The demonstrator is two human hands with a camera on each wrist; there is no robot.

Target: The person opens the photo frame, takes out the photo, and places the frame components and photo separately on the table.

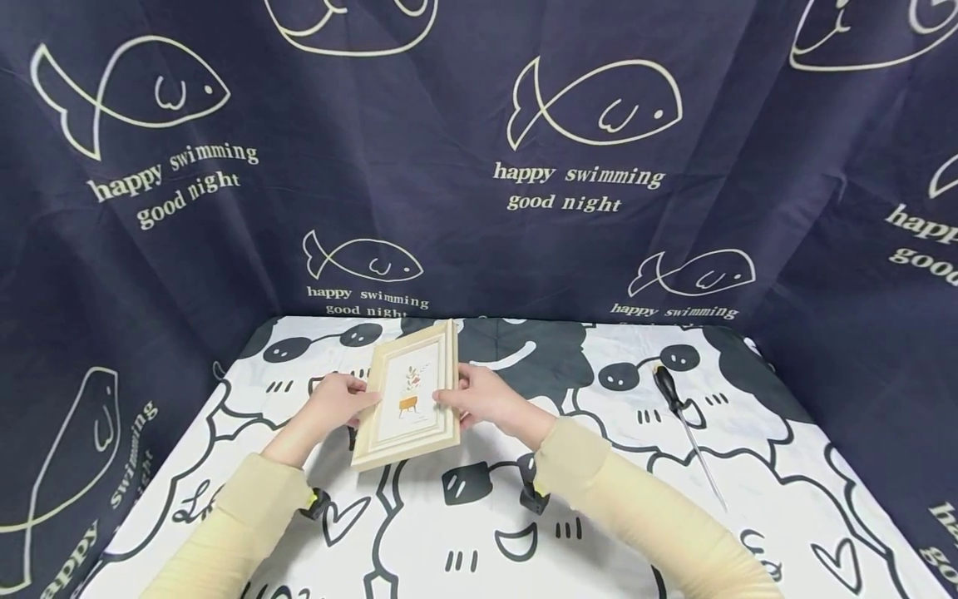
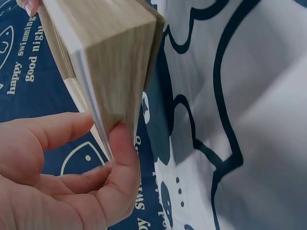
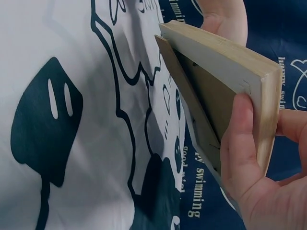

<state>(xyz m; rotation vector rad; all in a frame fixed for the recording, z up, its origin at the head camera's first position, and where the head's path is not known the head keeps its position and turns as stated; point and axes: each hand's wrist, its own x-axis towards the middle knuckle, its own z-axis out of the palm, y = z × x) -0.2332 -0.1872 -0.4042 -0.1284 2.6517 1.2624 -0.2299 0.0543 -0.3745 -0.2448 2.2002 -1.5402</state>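
Both hands hold a pale wood picture frame (image 1: 366, 449) up, tilted, over the table. Its front shows a print (image 1: 407, 399) of a plant in an orange pot. My left hand (image 1: 334, 401) grips the left side; in the left wrist view thumb and fingers pinch the wooden edge (image 2: 117, 72). On the opposite side, my right hand (image 1: 490, 399) holds the frame with its thumb at the front and fingers behind. The right wrist view shows the back, where a thin brown board (image 3: 189, 91) stands at an angle from the frame.
A screwdriver (image 1: 664, 387) with a black handle and long metal shaft lies at the right of the table. The white tablecloth (image 1: 464, 532) has black cartoon drawings. Behind hangs a dark blue curtain (image 1: 464, 183) with fish prints. Small black-and-yellow items (image 1: 316, 503) show beside both sleeves.
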